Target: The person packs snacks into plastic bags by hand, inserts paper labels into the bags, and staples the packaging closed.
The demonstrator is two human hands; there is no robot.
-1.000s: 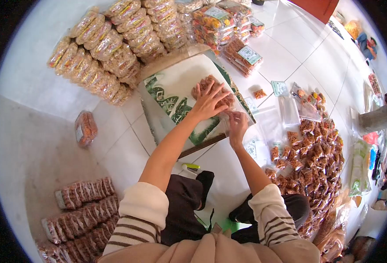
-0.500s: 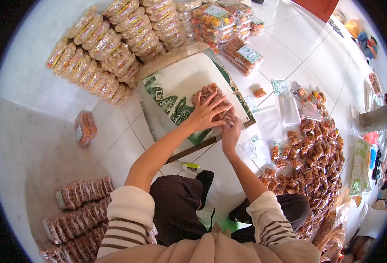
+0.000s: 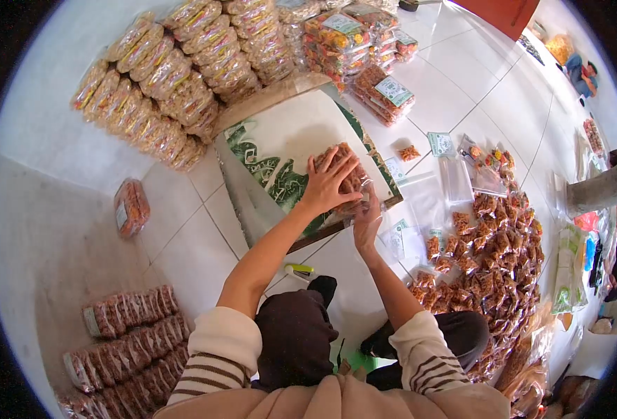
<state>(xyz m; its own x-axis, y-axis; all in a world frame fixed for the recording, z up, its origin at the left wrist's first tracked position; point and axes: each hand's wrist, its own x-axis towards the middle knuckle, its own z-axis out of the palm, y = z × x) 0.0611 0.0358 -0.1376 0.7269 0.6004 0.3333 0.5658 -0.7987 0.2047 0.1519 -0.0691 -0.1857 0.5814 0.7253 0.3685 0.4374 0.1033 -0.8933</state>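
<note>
A clear plastic bag of reddish-brown snacks lies on a low board-topped box with green print. My left hand rests flat on the bag with its fingers spread. At the bag's near right end, my right hand has its fingers closed around the loose plastic. Part of the bag is covered by my hands. On the floor just in front of my leg lies a green and white stapler-like tool, too small to name surely.
Stacked snack packs line the wall at back left. Labelled packs stand behind the box. Many small snack packets heap at right beside empty clear bags. Long packs lie at lower left; one pack sits alone.
My left hand has shifted slightly left and down on the bag, baring more of its top. My right hand has moved a little toward me. The view has shifted slightly.
</note>
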